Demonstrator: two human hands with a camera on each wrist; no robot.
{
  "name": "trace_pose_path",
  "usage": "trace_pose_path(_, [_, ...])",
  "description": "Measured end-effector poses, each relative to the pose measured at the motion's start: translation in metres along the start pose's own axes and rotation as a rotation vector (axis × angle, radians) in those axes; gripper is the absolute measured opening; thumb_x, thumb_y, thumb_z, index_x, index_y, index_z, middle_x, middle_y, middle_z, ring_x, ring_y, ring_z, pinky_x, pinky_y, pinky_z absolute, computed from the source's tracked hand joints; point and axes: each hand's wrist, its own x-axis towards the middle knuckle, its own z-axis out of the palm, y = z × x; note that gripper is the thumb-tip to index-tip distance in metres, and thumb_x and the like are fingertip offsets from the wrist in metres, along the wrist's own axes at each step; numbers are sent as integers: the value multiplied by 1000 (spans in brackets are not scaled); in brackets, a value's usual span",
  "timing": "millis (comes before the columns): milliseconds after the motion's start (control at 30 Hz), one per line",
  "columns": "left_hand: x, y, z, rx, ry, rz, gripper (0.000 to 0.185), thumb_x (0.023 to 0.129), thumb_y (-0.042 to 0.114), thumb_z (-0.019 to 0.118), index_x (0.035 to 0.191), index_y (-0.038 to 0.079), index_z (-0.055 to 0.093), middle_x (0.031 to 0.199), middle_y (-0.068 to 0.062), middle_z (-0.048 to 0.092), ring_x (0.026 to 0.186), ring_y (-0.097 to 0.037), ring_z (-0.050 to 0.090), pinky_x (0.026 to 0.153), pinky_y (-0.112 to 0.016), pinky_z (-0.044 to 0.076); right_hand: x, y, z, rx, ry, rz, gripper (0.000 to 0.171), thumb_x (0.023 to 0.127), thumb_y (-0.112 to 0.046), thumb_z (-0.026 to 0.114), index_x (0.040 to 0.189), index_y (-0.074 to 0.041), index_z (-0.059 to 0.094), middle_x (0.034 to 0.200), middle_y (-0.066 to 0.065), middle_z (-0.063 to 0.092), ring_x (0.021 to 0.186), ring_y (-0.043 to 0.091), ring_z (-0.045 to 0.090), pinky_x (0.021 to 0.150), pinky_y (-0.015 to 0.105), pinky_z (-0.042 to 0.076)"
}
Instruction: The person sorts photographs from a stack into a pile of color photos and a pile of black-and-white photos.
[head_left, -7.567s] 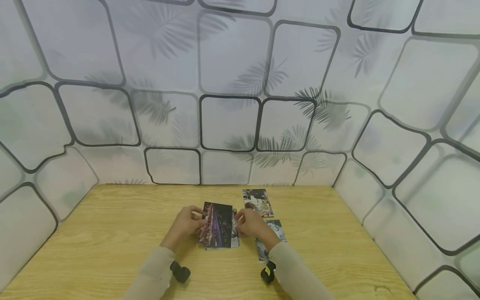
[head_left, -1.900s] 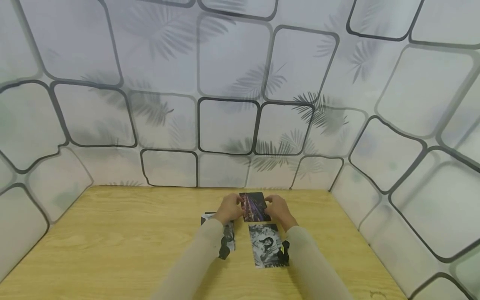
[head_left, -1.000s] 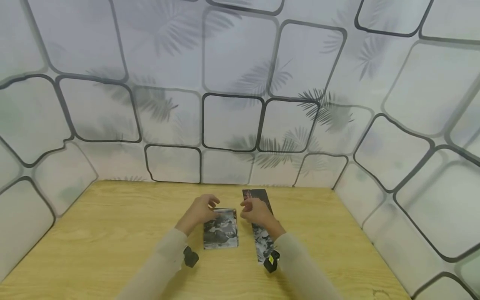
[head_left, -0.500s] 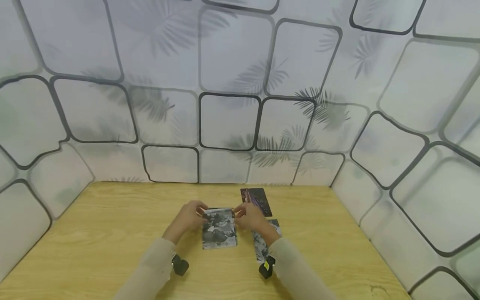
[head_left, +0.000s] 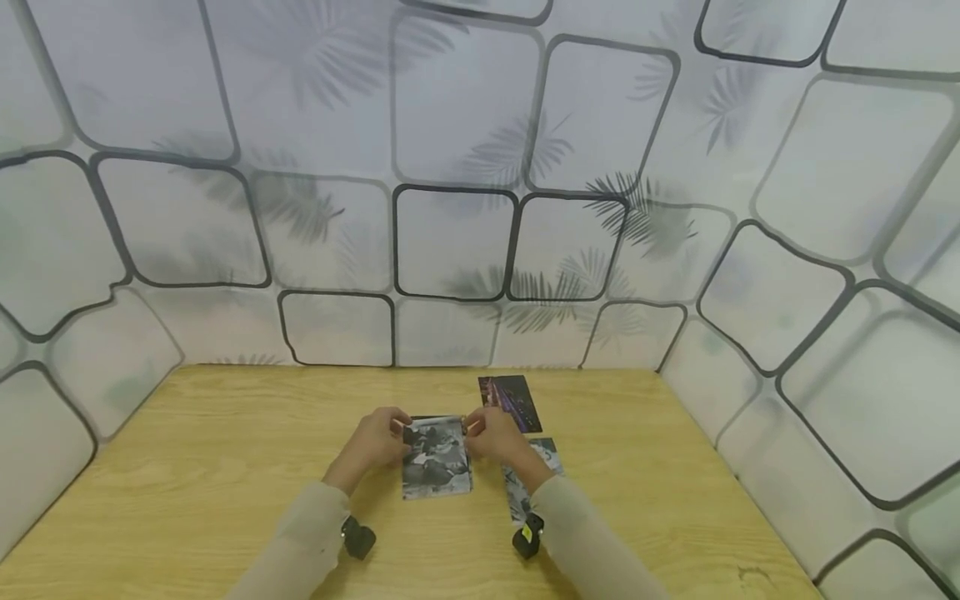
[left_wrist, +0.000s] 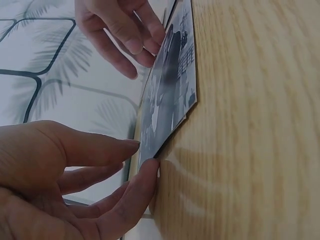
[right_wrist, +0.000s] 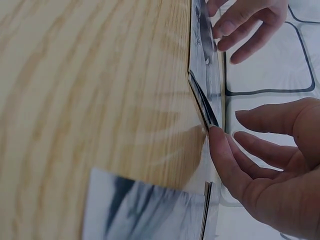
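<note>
Here I have both hands on the far end of the black-and-white photo stack point(head_left: 437, 457), which lies flat on the wooden table point(head_left: 187, 467) between my forearms. My left hand point(head_left: 372, 440) has its fingertips point(left_wrist: 150, 170) at the stack's far left corner, thumb above and a finger below the edge, so the grip is a light pinch on the top black-and-white photo point(left_wrist: 170, 95). My right hand point(head_left: 489, 433) does the same at the far right corner, one fingertip point(right_wrist: 216, 137) pressed against the lifted edge; I judge that it pinches too, though the thumb is hard to make out. I hold the corners rather than the middle, I think, because the prints are thin and lie tight together: only at a corner can a finger get under one sheet and peel it from the rest, and the wrist views show that edge already raised off the stack.

Just beyond my right grip lies a dark, purple-lit photo point(head_left: 511, 402), and just beside that wrist a second black-and-white photo point(head_left: 543, 454), both flat and apart from the stack.
</note>
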Motion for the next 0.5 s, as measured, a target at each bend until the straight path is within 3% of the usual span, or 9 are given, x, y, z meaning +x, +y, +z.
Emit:
trace_pose_path(333, [1, 0, 3, -43, 18, -16, 53, 78, -5, 78, 129, -1, 63, 130, -28, 63, 120, -45, 63, 103, -57, 55, -1, 0, 1, -8, -5, -10, 31, 88, -5, 76, 119, -2, 72, 103, 13, 75, 87, 24, 70, 73, 40, 62])
trace_pose_path(500, [0, 1, 3, -95, 30, -21, 52, 80, -8, 77, 130, -2, 63, 128, -29, 64, 111, -41, 68, 93, -48, 62, -1, 0, 0, 16, -15, -5, 32, 88, -3, 75, 120, -2, 71, 103, 13, 74, 87, 24, 70, 72, 38, 62])
